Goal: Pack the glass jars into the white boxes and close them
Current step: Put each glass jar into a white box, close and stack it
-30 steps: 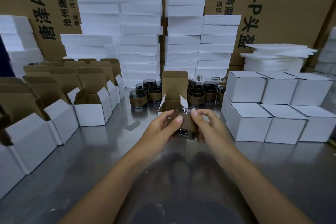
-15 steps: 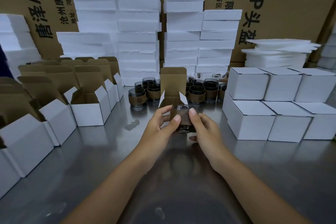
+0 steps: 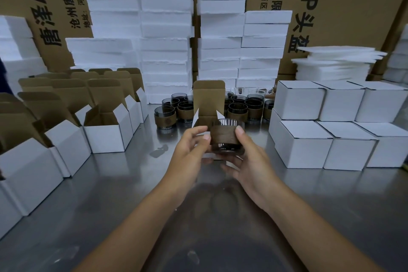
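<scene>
Now that the glass jar (image 3: 225, 138) has risen slightly toward the open white box (image 3: 208, 104) just behind it, insertion looks imminent. The left hand (image 3: 189, 150) pinches the jar's side while the right hand (image 3: 247, 161) curls beneath, gripping it.

Shiny grey metal table (image 3: 110, 194) under the left hand (image 3: 189, 150), stacks of white foam slabs (image 3: 165, 51) far beyond it, tall brown printed cartons (image 3: 353, 6) beyond the right hand (image 3: 249, 161)
</scene>
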`<action>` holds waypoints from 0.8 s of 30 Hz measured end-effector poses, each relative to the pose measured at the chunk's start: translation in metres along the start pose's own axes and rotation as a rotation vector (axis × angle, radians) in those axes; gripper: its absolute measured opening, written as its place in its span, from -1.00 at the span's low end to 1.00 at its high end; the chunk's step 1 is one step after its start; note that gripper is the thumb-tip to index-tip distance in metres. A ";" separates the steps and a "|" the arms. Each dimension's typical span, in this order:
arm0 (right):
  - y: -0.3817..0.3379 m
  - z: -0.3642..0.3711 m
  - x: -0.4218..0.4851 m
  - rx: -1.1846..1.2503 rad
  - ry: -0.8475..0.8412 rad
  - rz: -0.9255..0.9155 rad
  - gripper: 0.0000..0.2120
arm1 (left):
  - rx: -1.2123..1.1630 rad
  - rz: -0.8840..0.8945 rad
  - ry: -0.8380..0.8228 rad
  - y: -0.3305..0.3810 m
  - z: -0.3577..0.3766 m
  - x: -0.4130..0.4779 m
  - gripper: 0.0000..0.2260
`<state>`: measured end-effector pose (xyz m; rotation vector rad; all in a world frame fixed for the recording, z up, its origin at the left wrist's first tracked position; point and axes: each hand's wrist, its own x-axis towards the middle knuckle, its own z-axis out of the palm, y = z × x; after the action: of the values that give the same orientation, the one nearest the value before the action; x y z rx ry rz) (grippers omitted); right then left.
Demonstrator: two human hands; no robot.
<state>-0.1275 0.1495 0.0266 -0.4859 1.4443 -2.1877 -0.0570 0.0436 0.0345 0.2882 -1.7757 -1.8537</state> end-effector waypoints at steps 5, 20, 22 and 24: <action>-0.002 -0.001 0.001 0.154 -0.086 0.111 -0.53 | 0.032 0.055 0.001 0.002 0.000 -0.001 -0.80; 0.002 -0.001 0.002 -0.014 0.052 -0.092 -0.40 | 0.017 0.075 0.027 0.003 -0.004 0.002 -0.83; 0.003 -0.002 0.001 -0.080 0.097 -0.154 -0.37 | -0.003 0.070 0.015 0.003 -0.005 0.003 -0.83; 0.003 -0.003 0.001 -0.165 0.120 -0.207 -0.43 | 0.003 0.061 -0.014 0.002 -0.004 0.003 -0.83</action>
<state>-0.1295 0.1507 0.0228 -0.5934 1.7162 -2.3020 -0.0568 0.0383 0.0368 0.2208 -1.7772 -1.8149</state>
